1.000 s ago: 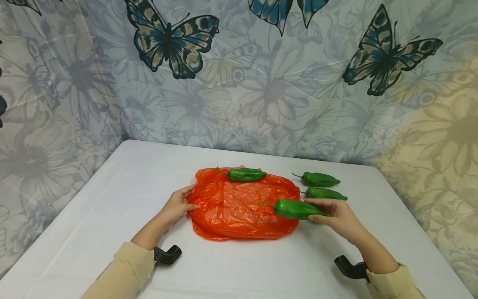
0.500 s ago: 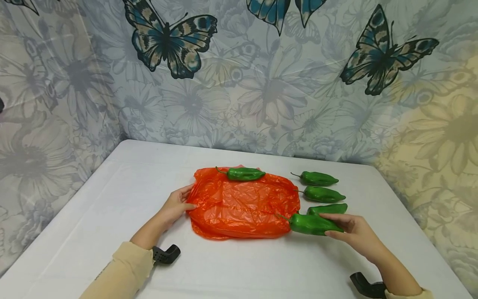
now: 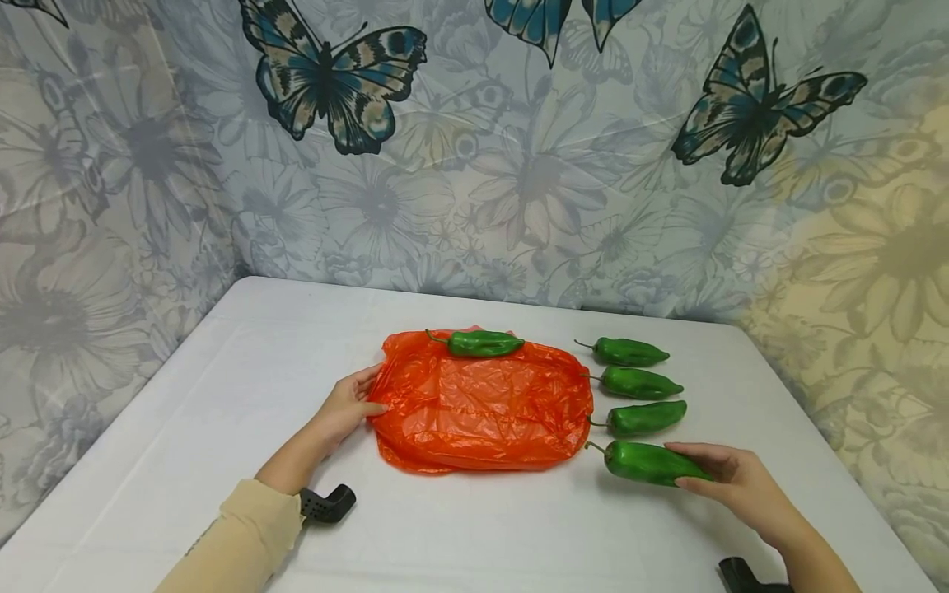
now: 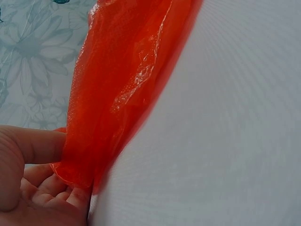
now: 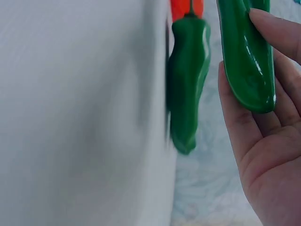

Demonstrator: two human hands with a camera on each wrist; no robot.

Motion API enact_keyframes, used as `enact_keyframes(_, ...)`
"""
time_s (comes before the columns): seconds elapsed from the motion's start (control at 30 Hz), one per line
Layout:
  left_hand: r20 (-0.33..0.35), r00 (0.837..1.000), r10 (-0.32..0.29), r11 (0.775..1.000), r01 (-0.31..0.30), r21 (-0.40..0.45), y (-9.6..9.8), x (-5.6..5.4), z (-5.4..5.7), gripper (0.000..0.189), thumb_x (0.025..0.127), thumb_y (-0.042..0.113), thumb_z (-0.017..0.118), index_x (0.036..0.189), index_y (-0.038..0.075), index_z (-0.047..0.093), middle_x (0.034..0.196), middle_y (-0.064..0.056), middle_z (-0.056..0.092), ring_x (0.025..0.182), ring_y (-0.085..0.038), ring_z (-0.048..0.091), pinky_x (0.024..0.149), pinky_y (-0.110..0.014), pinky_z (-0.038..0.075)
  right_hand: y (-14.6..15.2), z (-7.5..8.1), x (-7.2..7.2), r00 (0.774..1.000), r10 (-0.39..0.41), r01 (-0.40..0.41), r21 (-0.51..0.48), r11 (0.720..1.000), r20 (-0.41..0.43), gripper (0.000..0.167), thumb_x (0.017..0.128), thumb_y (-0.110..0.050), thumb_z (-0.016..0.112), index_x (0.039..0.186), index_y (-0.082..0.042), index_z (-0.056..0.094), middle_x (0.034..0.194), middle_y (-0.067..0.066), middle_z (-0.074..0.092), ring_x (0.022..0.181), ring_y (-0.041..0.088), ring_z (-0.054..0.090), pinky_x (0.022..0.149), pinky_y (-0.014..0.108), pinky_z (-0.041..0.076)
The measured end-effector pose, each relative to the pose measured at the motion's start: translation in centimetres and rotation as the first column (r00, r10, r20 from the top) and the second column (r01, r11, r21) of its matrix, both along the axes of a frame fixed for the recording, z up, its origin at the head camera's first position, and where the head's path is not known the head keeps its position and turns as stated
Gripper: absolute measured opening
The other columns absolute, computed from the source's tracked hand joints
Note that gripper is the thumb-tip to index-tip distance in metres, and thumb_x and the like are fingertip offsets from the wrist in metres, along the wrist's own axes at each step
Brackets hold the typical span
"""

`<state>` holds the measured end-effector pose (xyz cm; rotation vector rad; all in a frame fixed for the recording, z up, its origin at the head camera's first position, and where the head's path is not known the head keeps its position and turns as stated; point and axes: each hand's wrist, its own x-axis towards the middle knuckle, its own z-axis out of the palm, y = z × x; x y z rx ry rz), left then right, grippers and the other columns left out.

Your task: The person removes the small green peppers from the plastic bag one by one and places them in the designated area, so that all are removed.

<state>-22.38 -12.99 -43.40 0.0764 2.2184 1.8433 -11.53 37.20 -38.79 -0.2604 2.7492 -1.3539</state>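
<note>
A flat red plastic bag (image 3: 482,408) lies mid-table, one green pepper (image 3: 483,343) resting along its far edge. At the bag's left side my left hand (image 3: 344,413) pinches the plastic, thumb above and fingers below, as the left wrist view confirms. My right hand (image 3: 749,492) holds another green pepper (image 3: 641,463) near its tip, with its stem pointing left. That pepper seems to hover just over the table, with a shadow beneath. In the right wrist view, thumb and fingers (image 5: 237,120) lie on either side of the held pepper (image 5: 247,61).
Beyond the held pepper, three more green peppers (image 3: 645,418) form a column along the bag's right side, their stems to the left. All lie on a white-covered table (image 3: 185,412). A patterned butterfly backdrop (image 3: 482,206) rises behind it.
My right hand has carried its pepper from over the bag's right side rightward and nearer to me, past the column. The left hand has kept its hold on the bag.
</note>
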Motion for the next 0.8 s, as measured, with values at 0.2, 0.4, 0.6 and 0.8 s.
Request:
enact_keyframes(0.2,-0.001,1.000,0.000,1.000,0.000,0.001,0.0,0.1,0.0,0.071,0.082,-0.009,0.056,0.145,0.000,0.026,0.148,-0.023,0.031,0.134,-0.036,0.035,0.104,-0.038,0.041,1.5,-0.8,-0.2,0.999,-0.038,0.037,0.013,0.999,0.009,0.042,0.080,-0.008,0.069,0.118,0.009,0.059,0.106,-0.032,0.059,0.099,-0.020,0.050,0.075,0.007,0.048)
enact_keyframes(0.4,-0.001,1.000,0.001,1.000,-0.001,0.002,0.0,0.1,0.1,0.071,0.082,-0.009,0.057,0.145,0.000,0.026,0.148,-0.023,0.031,0.135,-0.036,0.035,0.105,-0.040,0.040,2.3,-1.3,-0.3,0.999,-0.029,0.029,0.006,1.000,0.038,0.042,0.080,-0.007,0.069,0.118,0.009,0.059,0.106,-0.031,0.060,0.099,-0.020,0.050,0.075,0.006,0.047)
enact_keyframes(0.6,0.004,1.000,0.002,1.000,-0.002,0.006,-0.1,0.1,-0.1,0.071,0.082,-0.009,0.057,0.146,0.000,0.026,0.148,-0.023,0.031,0.134,-0.036,0.035,0.104,-0.039,0.041,2.5,-1.3,-0.1,0.992,0.022,-0.022,-0.007,1.000,0.121,0.046,0.081,-0.012,0.069,0.121,0.008,0.057,0.108,-0.030,0.060,0.101,-0.019,0.050,0.077,0.008,0.048)
enact_keyframes(0.8,0.005,1.000,0.000,1.000,0.000,0.002,0.0,0.1,0.1,0.071,0.082,-0.009,0.056,0.145,-0.001,0.026,0.149,-0.023,0.030,0.136,-0.036,0.033,0.106,-0.042,0.037,2.9,-1.5,-0.5,0.987,0.090,-0.089,-0.017,0.996,0.136,0.047,0.081,-0.010,0.068,0.121,0.009,0.056,0.110,-0.028,0.061,0.103,-0.020,0.048,0.077,0.008,0.047)
